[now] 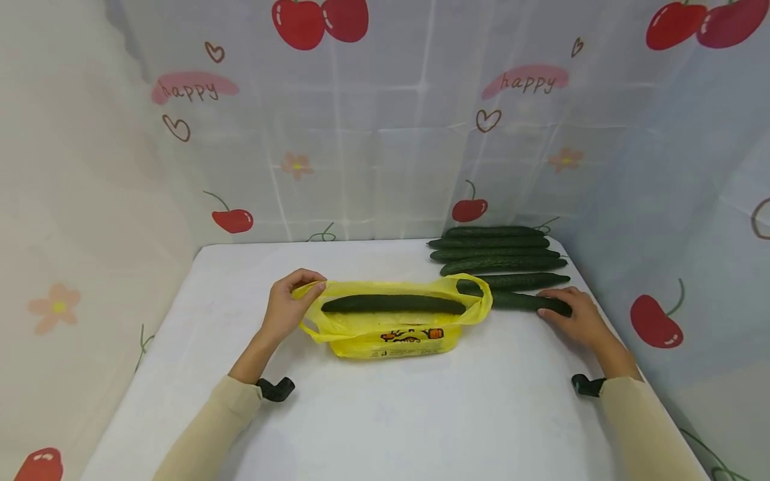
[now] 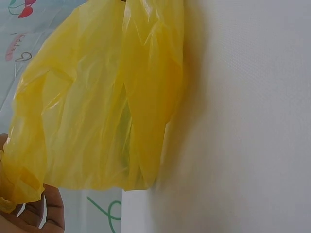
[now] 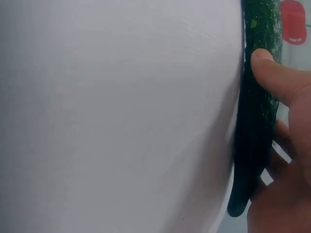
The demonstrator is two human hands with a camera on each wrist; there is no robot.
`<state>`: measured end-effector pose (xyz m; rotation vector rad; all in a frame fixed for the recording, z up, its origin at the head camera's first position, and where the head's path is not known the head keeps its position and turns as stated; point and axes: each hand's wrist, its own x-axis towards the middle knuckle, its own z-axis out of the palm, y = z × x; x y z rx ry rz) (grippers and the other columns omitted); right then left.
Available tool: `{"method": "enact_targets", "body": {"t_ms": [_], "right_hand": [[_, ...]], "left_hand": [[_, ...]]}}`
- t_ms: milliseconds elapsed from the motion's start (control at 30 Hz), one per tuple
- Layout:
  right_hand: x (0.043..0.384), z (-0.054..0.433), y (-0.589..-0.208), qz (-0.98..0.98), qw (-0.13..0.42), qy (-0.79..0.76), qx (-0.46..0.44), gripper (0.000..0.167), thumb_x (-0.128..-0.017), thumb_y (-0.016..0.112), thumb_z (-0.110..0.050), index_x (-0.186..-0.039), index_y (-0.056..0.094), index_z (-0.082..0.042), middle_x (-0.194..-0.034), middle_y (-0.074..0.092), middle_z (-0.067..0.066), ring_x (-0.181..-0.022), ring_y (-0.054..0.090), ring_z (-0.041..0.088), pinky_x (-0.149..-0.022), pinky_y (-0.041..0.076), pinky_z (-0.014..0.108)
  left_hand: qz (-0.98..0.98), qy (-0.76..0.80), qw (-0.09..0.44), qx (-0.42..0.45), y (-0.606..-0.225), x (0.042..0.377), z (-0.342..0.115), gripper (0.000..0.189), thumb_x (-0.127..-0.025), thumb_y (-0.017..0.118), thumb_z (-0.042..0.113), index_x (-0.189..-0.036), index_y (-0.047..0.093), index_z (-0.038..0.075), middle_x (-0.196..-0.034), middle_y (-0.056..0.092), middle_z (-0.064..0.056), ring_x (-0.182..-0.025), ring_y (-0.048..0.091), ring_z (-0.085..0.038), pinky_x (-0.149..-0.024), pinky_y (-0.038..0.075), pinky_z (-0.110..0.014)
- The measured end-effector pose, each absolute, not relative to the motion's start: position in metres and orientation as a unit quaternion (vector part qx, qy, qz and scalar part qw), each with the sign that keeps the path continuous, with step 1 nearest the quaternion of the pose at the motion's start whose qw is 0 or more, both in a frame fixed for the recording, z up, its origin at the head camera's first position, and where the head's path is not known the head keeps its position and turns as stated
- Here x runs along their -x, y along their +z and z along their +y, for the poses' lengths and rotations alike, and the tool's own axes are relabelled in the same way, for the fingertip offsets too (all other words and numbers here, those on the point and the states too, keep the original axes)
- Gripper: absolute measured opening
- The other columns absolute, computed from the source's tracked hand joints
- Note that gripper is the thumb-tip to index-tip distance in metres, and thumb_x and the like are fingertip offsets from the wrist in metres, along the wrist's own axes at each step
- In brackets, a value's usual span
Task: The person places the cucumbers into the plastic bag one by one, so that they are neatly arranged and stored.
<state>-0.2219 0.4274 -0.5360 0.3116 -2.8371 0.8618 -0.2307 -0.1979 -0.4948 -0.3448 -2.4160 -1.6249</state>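
Observation:
My left hand [image 1: 290, 306] pinches the left handle of a yellow plastic bag [image 1: 355, 347] lying on the white table [image 1: 385, 421]. One dark green cucumber [image 1: 394, 304] lies lengthwise across the bag's opening. On the right, my right hand [image 1: 580, 322] grips the right end of a second cucumber [image 1: 517, 302], whose left end overlaps the bag's right handle loop. In the right wrist view, the thumb [image 3: 267, 68] lies along one side of this cucumber [image 3: 257, 116], with fingers behind it. Yellow plastic [image 2: 102, 116] fills much of the left wrist view.
Several more cucumbers [image 1: 496, 255] lie side by side at the table's back right, just beyond the held one. A printed curtain [image 1: 373, 147] with cherries and hearts surrounds the table's back and sides. Dark wrist cameras [image 1: 277, 389] sit at both cuffs.

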Motion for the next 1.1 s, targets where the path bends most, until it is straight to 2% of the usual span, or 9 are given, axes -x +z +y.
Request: {"method": "enact_targets", "body": {"t_ms": [133,167,233,300,400,533,633,867,1100], "right_hand": [[0.212,0.426,-0.535,-0.945,0.067,0.303,-0.1,0.037,-0.101,0.078,-0.022,-0.132,0.069,-0.005,-0.135,0.066,0.028,-0.129,0.056,0.048,-0.105,0.042,0.067],[0.21,0.426,-0.535,-0.946,0.068,0.303,-0.093,0.037,-0.101,0.077,-0.025,-0.132,0.069,-0.007,-0.137,0.067,0.027,-0.13,0.057,0.044,-0.107,0.044,0.061],[0.205,0.428,-0.534,-0.945,0.072,0.31,-0.079,0.038,-0.102,0.077,-0.029,-0.133,0.069,-0.01,-0.139,0.068,0.023,-0.131,0.058,0.025,-0.108,0.045,0.041],[0.2,0.432,-0.533,-0.939,0.085,0.325,-0.076,0.038,-0.101,0.078,-0.027,-0.134,0.069,-0.011,-0.138,0.068,0.02,-0.125,0.055,0.004,-0.103,0.042,0.021],[0.193,0.439,-0.533,-0.931,0.098,0.345,-0.068,0.039,-0.1,0.08,-0.024,-0.134,0.069,-0.01,-0.133,0.067,0.017,-0.112,0.046,-0.016,-0.09,0.035,0.006],[0.184,0.448,-0.529,-0.934,0.092,0.343,-0.037,0.042,-0.101,0.078,-0.028,-0.139,0.066,-0.012,-0.133,0.064,0.017,-0.102,0.045,-0.014,-0.082,0.04,0.01],[0.179,0.452,-0.521,-0.937,0.089,0.337,-0.014,0.045,-0.103,0.075,-0.034,-0.141,0.065,-0.013,-0.139,0.062,0.021,-0.102,0.042,-0.013,-0.08,0.04,0.013],[0.176,0.448,-0.508,-0.932,0.128,0.338,-0.003,0.044,-0.103,0.075,-0.031,-0.14,0.066,-0.009,-0.14,0.063,0.025,-0.104,0.042,-0.015,-0.08,0.038,0.006],[0.178,0.429,-0.492,-0.928,0.144,0.342,-0.022,0.046,-0.1,0.079,-0.03,-0.143,0.068,-0.016,-0.143,0.064,0.023,-0.112,0.041,-0.022,-0.086,0.035,0.0]], "left_hand": [[-0.818,-0.552,0.107,0.121,-0.494,0.231,-0.197,0.014,-0.103,0.076,0.025,-0.112,0.077,0.015,-0.117,0.077,-0.005,-0.121,0.067,-0.017,-0.114,0.05,-0.034],[-0.818,-0.551,0.108,0.122,-0.494,0.232,-0.196,0.014,-0.103,0.076,0.024,-0.113,0.077,0.014,-0.117,0.077,-0.007,-0.121,0.067,-0.017,-0.114,0.05,-0.035],[-0.817,-0.553,0.108,0.123,-0.493,0.232,-0.196,0.015,-0.103,0.076,0.022,-0.115,0.077,0.012,-0.118,0.077,-0.009,-0.122,0.067,-0.018,-0.114,0.051,-0.035],[-0.816,-0.555,0.108,0.122,-0.493,0.232,-0.196,0.016,-0.103,0.076,0.021,-0.115,0.077,0.011,-0.119,0.077,-0.01,-0.122,0.067,-0.018,-0.113,0.051,-0.034],[-0.814,-0.558,0.107,0.118,-0.492,0.231,-0.196,0.016,-0.102,0.076,0.024,-0.114,0.078,0.013,-0.118,0.077,-0.008,-0.122,0.066,-0.018,-0.113,0.05,-0.03],[-0.815,-0.557,0.106,0.116,-0.494,0.231,-0.197,0.015,-0.103,0.076,0.026,-0.113,0.078,0.015,-0.117,0.077,-0.006,-0.123,0.066,-0.018,-0.111,0.049,-0.023],[-0.814,-0.559,0.105,0.117,-0.495,0.23,-0.198,0.015,-0.103,0.076,0.027,-0.113,0.078,0.015,-0.116,0.077,-0.006,-0.123,0.066,-0.018,-0.11,0.049,-0.021],[-0.813,-0.56,0.104,0.119,-0.496,0.231,-0.198,0.014,-0.103,0.076,0.026,-0.111,0.078,0.015,-0.115,0.077,-0.006,-0.124,0.066,-0.019,-0.109,0.049,-0.018],[-0.814,-0.557,0.111,0.12,-0.498,0.231,-0.196,0.015,-0.103,0.075,0.022,-0.114,0.077,0.012,-0.118,0.077,-0.008,-0.121,0.066,-0.012,-0.106,0.049,-0.013]]}}
